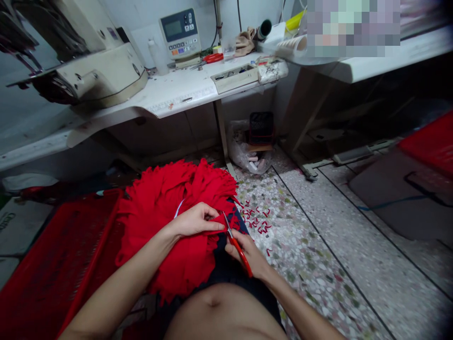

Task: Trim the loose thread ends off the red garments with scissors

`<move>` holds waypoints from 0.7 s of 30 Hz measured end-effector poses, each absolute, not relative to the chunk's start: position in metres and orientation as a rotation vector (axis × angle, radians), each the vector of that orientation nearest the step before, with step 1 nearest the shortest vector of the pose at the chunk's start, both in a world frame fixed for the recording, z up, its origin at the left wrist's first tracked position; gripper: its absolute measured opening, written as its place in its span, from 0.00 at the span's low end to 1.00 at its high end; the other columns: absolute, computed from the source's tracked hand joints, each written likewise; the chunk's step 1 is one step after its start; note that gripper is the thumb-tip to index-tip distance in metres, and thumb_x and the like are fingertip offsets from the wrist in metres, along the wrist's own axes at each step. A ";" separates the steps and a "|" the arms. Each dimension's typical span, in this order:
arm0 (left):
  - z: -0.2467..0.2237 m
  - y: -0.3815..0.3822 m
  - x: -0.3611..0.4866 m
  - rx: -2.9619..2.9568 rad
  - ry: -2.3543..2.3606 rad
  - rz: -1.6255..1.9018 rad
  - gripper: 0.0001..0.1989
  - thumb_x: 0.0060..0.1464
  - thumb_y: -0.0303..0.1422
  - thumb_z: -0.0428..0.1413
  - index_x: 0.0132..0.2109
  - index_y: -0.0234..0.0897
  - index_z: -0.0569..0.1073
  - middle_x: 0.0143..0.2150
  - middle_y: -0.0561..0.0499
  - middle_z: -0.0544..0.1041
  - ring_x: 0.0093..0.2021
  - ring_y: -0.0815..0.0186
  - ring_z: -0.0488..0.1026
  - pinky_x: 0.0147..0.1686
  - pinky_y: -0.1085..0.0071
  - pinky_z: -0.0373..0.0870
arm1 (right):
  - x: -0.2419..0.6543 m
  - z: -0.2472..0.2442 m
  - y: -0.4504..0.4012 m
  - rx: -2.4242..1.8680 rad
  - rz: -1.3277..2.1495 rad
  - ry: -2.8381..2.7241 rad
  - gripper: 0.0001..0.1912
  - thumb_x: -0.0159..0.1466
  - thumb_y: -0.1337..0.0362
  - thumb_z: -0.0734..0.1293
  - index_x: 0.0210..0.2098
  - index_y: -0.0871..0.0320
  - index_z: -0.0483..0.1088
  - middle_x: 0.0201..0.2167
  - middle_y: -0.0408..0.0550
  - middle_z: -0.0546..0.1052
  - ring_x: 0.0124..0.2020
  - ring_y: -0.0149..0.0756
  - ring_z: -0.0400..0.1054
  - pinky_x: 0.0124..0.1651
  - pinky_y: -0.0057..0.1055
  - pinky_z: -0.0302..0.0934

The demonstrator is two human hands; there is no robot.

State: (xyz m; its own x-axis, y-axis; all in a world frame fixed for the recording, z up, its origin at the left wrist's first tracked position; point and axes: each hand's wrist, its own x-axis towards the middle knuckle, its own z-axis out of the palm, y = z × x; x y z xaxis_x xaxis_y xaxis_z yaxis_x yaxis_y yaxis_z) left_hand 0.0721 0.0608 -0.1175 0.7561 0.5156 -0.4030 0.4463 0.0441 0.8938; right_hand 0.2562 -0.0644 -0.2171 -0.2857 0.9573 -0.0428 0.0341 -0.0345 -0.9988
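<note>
Speckled stone floor point(318, 245) is spreading across the right side of my view, while a white work table point(170, 97) is running along the wall ahead, carrying a sewing machine point(95, 71) at its left end. Farther along, a control box point(180, 35) is standing by the wall, with a plastic bottle point(157, 56) just beside it and a red-handled tool point(212, 57) lying nearby. Under the table, a plastic bag point(244, 156) is slumping on the floor below a dark basket point(261, 127). A red plastic crate point(60, 264) is sitting at the person's left side, touching the edge of the cloth.

I am seeing a big heap of red cloth point(177, 241) resting across the person's lap, over dark shorts point(226, 269), its edges cut ragged. The person's left hand point(194, 221) is closing on a fold of that cloth and pinching it. The right hand point(247, 255) is curling firmly around red-handled scissors point(238, 248), their blades reaching the cloth right by the left fingertips. I cannot tell whether the blades are open. Small red scraps point(256, 222) are lying scattered on the floor just beside the cloth.
</note>
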 end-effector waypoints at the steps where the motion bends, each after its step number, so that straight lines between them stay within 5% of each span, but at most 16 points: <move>1: -0.118 0.061 0.072 1.591 0.798 0.053 0.19 0.55 0.44 0.63 0.33 0.28 0.79 0.25 0.55 0.66 0.26 0.72 0.58 0.28 0.75 0.53 | 0.256 -0.218 -0.064 -1.130 1.434 -1.411 0.26 0.67 0.41 0.66 0.28 0.55 0.58 0.23 0.36 0.60 0.25 0.29 0.52 0.28 0.26 0.48; 9: -0.088 0.050 0.058 1.751 0.838 0.126 0.15 0.57 0.41 0.63 0.32 0.31 0.79 0.29 0.53 0.69 0.29 0.70 0.63 0.31 0.74 0.60 | 0.256 -0.238 -0.083 -1.252 1.427 -1.241 0.29 0.58 0.42 0.74 0.23 0.55 0.58 0.18 0.35 0.59 0.21 0.27 0.51 0.23 0.25 0.47; 15: -0.072 0.039 0.010 1.554 0.736 -0.268 0.18 0.52 0.41 0.67 0.46 0.35 0.82 0.31 0.47 0.79 0.30 0.66 0.74 0.29 0.74 0.68 | 0.264 -0.262 -0.090 -1.345 1.539 -1.017 0.30 0.57 0.39 0.73 0.24 0.53 0.57 0.15 0.33 0.59 0.15 0.27 0.54 0.18 0.24 0.48; 21: -0.066 0.050 0.020 1.937 1.029 0.284 0.14 0.65 0.39 0.55 0.45 0.34 0.81 0.37 0.45 0.78 0.35 0.65 0.75 0.37 0.71 0.70 | 0.263 -0.259 -0.074 -1.335 1.523 -1.008 0.28 0.58 0.41 0.74 0.23 0.54 0.58 0.14 0.34 0.61 0.14 0.28 0.57 0.17 0.24 0.50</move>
